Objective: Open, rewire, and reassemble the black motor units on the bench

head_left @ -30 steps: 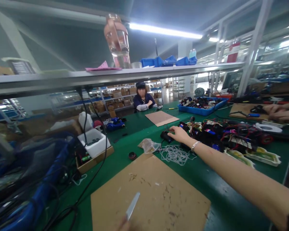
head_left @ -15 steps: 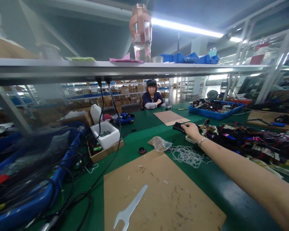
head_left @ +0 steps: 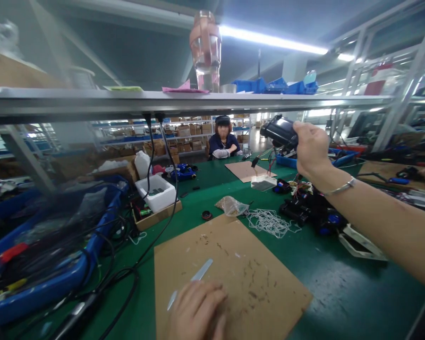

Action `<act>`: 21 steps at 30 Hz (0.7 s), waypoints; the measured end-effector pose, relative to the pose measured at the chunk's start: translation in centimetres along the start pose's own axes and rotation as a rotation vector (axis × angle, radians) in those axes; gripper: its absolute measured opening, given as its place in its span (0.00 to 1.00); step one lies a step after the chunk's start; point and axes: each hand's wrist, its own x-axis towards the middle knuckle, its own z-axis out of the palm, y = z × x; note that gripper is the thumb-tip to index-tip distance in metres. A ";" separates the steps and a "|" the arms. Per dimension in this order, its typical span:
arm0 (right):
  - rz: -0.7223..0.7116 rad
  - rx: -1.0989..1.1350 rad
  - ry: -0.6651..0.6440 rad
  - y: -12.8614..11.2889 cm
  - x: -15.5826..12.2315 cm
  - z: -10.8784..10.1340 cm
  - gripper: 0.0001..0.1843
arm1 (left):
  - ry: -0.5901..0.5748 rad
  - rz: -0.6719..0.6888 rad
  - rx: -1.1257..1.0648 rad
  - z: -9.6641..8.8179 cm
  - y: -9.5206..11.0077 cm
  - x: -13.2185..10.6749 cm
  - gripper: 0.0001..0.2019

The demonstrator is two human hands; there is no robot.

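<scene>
My right hand [head_left: 313, 146] is raised above the table at the right, closed on the end of a black motor-like cylinder [head_left: 279, 131]. Wires [head_left: 271, 160] hang down from that cylinder. A pale rectangular piece [head_left: 264, 182] shows below them; whether it is joined to the wires I cannot tell. At the bottom, my left hand [head_left: 200, 309] lies loosely bent over a flat open-end wrench [head_left: 202, 270], thumb apart from the fingers. It covers the wrench's middle, which rests on a brown cardboard sheet [head_left: 283, 293].
Tangled white cord [head_left: 271, 223], a bag of small parts [head_left: 232, 206] and black assemblies [head_left: 304, 210] lie beyond the cardboard. Blue bins [head_left: 92, 255] and black cables [head_left: 141, 264] occupy the left. A shelf [head_left: 127, 98] spans overhead. Across the table sits another person [head_left: 224, 141].
My right hand has lifted the black cylinder off the pile, up and to the right, with wires trailing. My left hand has come into view over the wrench, which stays in place.
</scene>
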 end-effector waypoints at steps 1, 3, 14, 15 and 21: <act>0.001 0.066 -0.056 -1.2 -0.8 0.0 0.12 | 0.021 -0.086 -0.067 -0.4 0.1 1.2 0.14; 0.049 0.240 -0.221 -3.0 -3.0 0.2 0.12 | -0.038 -0.378 -0.245 -0.8 0.4 3.5 0.14; 0.052 -0.004 -0.866 -3.2 -21.0 -1.2 0.07 | 0.087 -1.102 -1.275 -1.8 0.2 6.7 0.28; 0.014 -0.014 -0.960 -3.2 -22.0 -1.4 0.06 | 0.051 -1.100 -1.270 -2.2 -0.1 6.3 0.29; -0.045 0.022 -1.322 -1.3 -21.7 -1.2 0.15 | -0.178 -1.033 -1.044 -3.2 -1.8 3.0 0.29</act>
